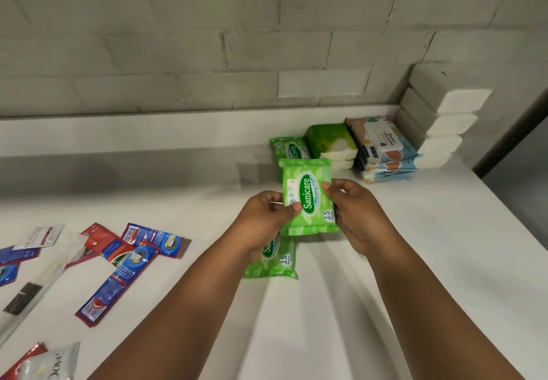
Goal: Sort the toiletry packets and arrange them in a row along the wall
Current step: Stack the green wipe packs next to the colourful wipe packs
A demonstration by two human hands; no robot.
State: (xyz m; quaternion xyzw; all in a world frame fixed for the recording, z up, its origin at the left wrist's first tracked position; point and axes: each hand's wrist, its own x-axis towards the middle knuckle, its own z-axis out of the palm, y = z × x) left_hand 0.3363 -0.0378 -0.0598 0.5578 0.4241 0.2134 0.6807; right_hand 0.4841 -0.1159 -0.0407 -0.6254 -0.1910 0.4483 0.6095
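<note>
Nearby, toothpaste sachets (139,249) left of held Sanicare pack (308,198).

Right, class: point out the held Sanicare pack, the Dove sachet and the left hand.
Held Sanicare pack (308,198), head view, on its logo.
Dove sachet (55,363), head view, on its lettering.
Left hand (264,216), head view, on its back.

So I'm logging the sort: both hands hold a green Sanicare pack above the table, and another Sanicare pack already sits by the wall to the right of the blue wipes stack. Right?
Not quite. The head view shows both hands, left hand and right hand, holding the Sanicare pack, but the Sanicare pack by the wall sits left of the blue wipes stack.
</note>
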